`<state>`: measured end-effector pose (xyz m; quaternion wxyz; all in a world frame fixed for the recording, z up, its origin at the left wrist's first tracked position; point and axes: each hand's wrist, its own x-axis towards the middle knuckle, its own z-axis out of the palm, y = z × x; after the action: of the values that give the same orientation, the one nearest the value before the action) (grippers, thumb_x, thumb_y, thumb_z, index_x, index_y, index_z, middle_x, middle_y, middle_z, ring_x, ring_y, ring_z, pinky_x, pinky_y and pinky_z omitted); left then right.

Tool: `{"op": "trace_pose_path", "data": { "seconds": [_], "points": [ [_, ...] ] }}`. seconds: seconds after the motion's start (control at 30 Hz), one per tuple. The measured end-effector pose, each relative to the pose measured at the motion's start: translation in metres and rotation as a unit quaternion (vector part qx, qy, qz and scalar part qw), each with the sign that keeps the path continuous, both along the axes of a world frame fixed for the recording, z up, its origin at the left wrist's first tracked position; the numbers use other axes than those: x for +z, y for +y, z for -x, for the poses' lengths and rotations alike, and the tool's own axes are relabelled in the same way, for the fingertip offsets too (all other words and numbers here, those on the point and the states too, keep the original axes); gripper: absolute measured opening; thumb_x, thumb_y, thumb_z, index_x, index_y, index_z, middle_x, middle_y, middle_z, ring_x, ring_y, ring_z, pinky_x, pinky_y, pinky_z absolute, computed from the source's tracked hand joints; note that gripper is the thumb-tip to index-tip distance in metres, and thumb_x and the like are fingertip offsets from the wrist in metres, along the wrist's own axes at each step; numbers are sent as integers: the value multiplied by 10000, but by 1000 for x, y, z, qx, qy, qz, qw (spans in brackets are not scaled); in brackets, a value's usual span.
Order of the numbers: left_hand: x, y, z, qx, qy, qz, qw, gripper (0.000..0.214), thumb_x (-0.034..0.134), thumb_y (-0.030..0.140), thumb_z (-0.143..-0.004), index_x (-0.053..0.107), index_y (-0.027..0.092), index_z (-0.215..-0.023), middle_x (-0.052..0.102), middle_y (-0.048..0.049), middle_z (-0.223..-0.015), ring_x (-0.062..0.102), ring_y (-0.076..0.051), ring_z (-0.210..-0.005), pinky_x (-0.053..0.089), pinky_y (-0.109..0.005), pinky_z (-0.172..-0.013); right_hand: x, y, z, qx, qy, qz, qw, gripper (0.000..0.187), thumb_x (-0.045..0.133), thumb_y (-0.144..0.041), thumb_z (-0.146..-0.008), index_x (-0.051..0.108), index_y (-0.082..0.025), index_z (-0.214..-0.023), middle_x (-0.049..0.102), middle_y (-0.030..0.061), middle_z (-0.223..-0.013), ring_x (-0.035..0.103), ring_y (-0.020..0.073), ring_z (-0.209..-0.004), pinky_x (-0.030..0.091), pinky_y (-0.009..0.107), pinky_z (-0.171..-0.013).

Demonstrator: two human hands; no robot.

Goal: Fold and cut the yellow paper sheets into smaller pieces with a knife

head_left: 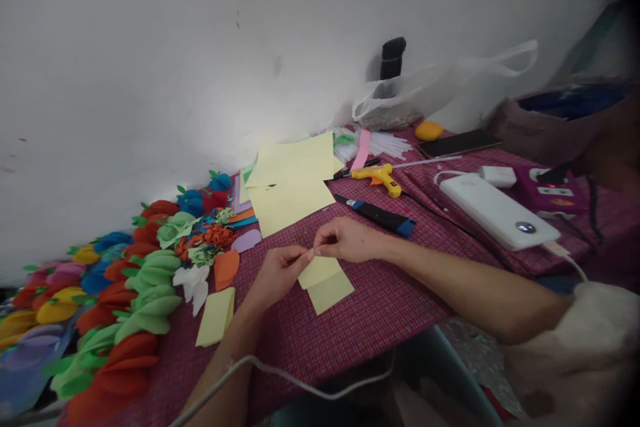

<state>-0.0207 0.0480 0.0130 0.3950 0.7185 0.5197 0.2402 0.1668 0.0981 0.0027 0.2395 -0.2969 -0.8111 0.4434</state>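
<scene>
My left hand [280, 273] and my right hand [347, 240] meet fingertip to fingertip over the front of the table. Both are closed in a pinch at the top edge of a small pale-yellow paper piece [319, 273]; the fingers hide part of that edge. Partly under it, a second yellow paper piece [332, 293] lies on the cloth. Left of my left hand rests a stack of yellow paper rectangles [216, 317]. Large yellow sheets [290, 203] lie behind my hands, and a blue-and-black utility knife [383, 215] is beyond my right hand.
Colourful paper shapes [155, 273] crowd the left side. A yellow glue gun [380, 177] lies behind the knife, its cord running right. At right are a white power bank [497, 210], a purple power strip [553, 193] and a phone [460, 143]. A white cable [300, 383] crosses in front.
</scene>
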Motion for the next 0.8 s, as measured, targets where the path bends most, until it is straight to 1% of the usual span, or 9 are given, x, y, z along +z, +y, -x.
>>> {"op": "trace_pose_path", "data": {
  "seconds": [0.13,0.27,0.37,0.43,0.47,0.53,0.6,0.7,0.8],
  "points": [
    [6,-3,2,8,18,-5,1000,340,488,406,-796,621,135,-640,528,18,-556,438,-99,-540,330,-196,-509,0,2,-4,6,10,4,1000,142,551,-255,-724,644,-148,-732,577,-25,-607,469,79,-535,345,189,-493],
    [18,-9,17,31,11,7,999,295,517,382,-784,652,143,-677,629,-20,-641,538,-134,-613,409,-224,-598,8,8,-14,-8,28,14,999,153,555,-256,-715,651,-137,-726,603,-7,-627,488,86,-552,360,197,-515],
    [23,-15,27,123,-16,-6,992,269,556,380,-756,655,141,-683,660,-46,-663,576,-151,-641,435,-240,-632,15,10,-20,-42,65,26,997,180,546,-265,-724,649,-119,-741,620,15,-662,507,95,-587,372,206,-540],
    [21,-19,26,202,-57,-29,977,315,535,421,-767,660,133,-798,677,-67,-760,596,-160,-696,448,-252,-654,17,9,-20,-55,84,31,994,195,545,-280,-728,646,-115,-752,626,20,-677,514,99,-599,377,210,-553],
    [18,-21,22,218,-87,-31,971,369,508,449,-781,648,127,-895,678,-82,-845,605,-170,-749,455,-265,-677,17,8,-19,-53,86,34,994,199,547,-287,-727,647,-118,-757,629,20,-681,518,100,-603,378,211,-554],
    [12,-25,10,195,-138,-8,971,454,502,487,-776,612,118,-1016,665,-99,-941,608,-182,-799,461,-293,-717,15,5,-15,-44,86,34,995,201,552,-299,-723,648,-126,-756,633,18,-685,526,104,-608,377,213,-551],
    [5,-29,-4,167,-136,27,976,404,602,462,-711,652,110,-903,684,-84,-833,605,-172,-728,458,-287,-702,13,2,-10,-49,91,31,994,205,547,-309,-726,646,-130,-742,631,16,-677,527,106,-604,377,214,-545],
    [0,-35,-17,191,-94,28,977,370,590,457,-725,667,103,-650,669,-70,-635,560,-137,-581,428,-246,-600,12,-1,-7,-70,106,38,991,197,548,-307,-726,632,-130,-707,617,14,-646,515,104,-580,382,219,-541],
    [0,-42,-17,211,-97,29,972,375,555,449,-752,682,109,-655,673,-73,-621,555,-127,-552,406,-232,-562,13,-2,-7,-66,113,67,989,179,564,-299,-715,616,-132,-676,610,18,-626,508,106,-556,389,228,-536]
  ]
}}
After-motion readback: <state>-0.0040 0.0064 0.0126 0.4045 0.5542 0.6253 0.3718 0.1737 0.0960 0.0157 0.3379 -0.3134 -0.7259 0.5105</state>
